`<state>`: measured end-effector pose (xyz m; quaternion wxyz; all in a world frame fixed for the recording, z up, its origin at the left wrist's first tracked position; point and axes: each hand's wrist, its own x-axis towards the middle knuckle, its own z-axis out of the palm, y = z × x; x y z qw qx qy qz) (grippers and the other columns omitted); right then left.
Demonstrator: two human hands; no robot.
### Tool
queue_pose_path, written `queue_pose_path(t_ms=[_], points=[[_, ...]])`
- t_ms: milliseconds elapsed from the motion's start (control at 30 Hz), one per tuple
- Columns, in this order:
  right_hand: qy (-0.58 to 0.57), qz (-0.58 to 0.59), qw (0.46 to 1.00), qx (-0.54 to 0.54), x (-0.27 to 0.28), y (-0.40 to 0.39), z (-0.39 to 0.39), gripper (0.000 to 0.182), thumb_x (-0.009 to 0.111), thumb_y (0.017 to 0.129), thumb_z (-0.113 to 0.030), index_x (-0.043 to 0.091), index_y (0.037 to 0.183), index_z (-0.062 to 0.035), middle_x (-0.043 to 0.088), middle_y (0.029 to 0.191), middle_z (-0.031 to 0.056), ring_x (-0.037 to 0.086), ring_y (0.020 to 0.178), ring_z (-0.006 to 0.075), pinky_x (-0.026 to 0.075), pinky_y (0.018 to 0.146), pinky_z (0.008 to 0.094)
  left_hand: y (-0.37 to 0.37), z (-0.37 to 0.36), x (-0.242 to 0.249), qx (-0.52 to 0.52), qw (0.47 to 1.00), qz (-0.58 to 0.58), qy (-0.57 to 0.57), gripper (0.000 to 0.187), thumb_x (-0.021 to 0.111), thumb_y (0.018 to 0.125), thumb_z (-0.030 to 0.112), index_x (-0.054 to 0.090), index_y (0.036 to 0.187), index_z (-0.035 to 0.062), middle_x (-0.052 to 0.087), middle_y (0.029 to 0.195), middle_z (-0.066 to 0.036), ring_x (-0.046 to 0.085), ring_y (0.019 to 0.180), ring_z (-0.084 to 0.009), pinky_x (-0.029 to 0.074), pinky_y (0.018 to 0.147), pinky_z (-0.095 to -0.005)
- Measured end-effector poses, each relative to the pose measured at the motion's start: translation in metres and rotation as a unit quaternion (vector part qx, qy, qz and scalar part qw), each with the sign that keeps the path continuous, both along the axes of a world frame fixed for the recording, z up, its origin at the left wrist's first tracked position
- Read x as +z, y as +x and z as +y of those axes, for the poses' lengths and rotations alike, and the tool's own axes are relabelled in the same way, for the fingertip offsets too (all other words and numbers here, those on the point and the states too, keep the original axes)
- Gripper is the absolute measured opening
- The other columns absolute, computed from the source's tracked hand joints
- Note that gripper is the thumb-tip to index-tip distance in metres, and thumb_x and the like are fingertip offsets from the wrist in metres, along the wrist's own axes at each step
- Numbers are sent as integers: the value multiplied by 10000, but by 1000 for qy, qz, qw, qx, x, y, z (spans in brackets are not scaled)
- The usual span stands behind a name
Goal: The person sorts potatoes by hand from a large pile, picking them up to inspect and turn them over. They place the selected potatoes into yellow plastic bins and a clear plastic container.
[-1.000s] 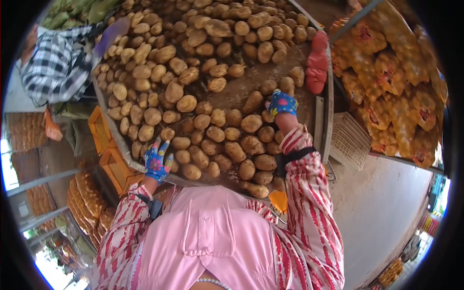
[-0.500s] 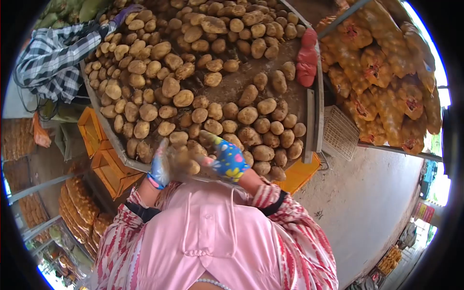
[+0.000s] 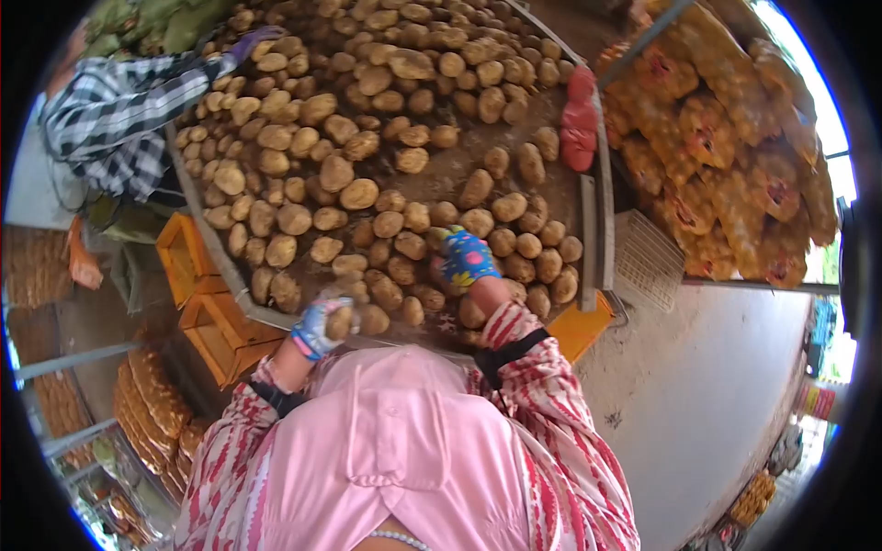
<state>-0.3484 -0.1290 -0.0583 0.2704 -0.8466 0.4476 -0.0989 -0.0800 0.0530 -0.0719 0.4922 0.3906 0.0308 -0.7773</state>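
Head view: the left hand [image 3: 322, 329] has its fingers curled round a potato [image 3: 339, 322] — picking seems in hand. The right hand [image 3: 467, 259] reaches among loose potatoes [image 3: 411, 245], fingers angled forward; I cannot tell whether they grip one — lifting would call for a firm pinch.

Grey floor [image 3: 680, 395], bright daylight, metal rails [image 3: 78, 363]

Broad dirt-smeared table [image 3: 459, 167] with a raised, angular rim [image 3: 605, 197], brown potatoes [image 3: 358, 195] spread loosely over it, crowded at the far side and left, bare patch toward the right, lumpy red bundle [image 3: 579, 119] beside the right rim.
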Motion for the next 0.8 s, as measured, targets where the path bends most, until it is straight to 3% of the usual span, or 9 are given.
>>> queue_pose_path(t_ms=[167,233,300,333,433,567,700,767,800], points=[[240,-278,921,-133,2,-11,0,422,653,826,-184,591,1200,2,649,1150,180,630,1045,220,492,901,339,-32,-27,44,-38,995,-11,-96,485,500,929,164,415,1398,78,621,1172,-147,659,789,-227,541,557,-306],[445,-477,741,-161,36,0,30,415,658,845,-200,593,1175,43,668,1093,166,621,1031,193,493,878,322,-40,-27,51,-14,995,25,-90,498,500,947,176,383,1423,89,606,1215,-142,664,800,-210,538,544,-278],[483,-345,800,-91,42,13,48,453,672,849,-240,582,1219,4,664,1101,169,637,1008,250,489,868,336,-43,-22,52,-20,997,74,-28,504,513,960,242,380,1418,80,602,1212,-132,667,821,-191,532,517,-266],[228,-221,947,-41,27,15,51,472,691,820,-268,584,1220,-44,649,1103,166,632,970,320,495,836,367,-42,-21,62,-55,997,49,-7,496,503,971,311,403,1401,87,621,1155,-138,663,795,-177,523,503,-260],[-30,-32,999,-19,17,31,10,491,715,769,-290,592,1198,-86,630,1111,150,598,979,366,481,845,417,-31,-12,45,-97,982,146,-70,434,500,974,332,465,1325,79,620,1124,-166,666,795,-211,527,511,-286],[-68,-90,994,6,20,62,-29,484,726,734,-295,607,1158,-96,627,1104,130,582,1027,343,463,874,440,-28,6,48,64,977,195,-65,458,488,968,362,469,1320,68,608,1170,-179,648,764,-227,530,566,-307],[-133,14,970,205,20,91,-34,467,700,745,-230,613,1176,-73,642,1107,155,603,1009,367,496,866,425,-14,16,22,156,944,283,-71,602,453,936,527,486,1333,75,584,1246,-179,642,758,-273,507,600,-335],[-14,-105,992,67,-7,83,-33,410,679,778,-259,631,1159,-115,674,971,123,637,911,335,503,829,424,-8,22,11,176,924,307,-146,659,406,938,558,465,1355,51,536,1319,-199,646,941,-333,540,710,-406],[220,-342,909,-95,-33,78,-25,330,663,794,-210,658,1102,-92,680,885,135,650,834,344,526,766,406,-10,17,28,211,923,300,-119,658,401,943,543,459,1357,34,519,1334,-206,603,1049,-356,531,784,-454]])
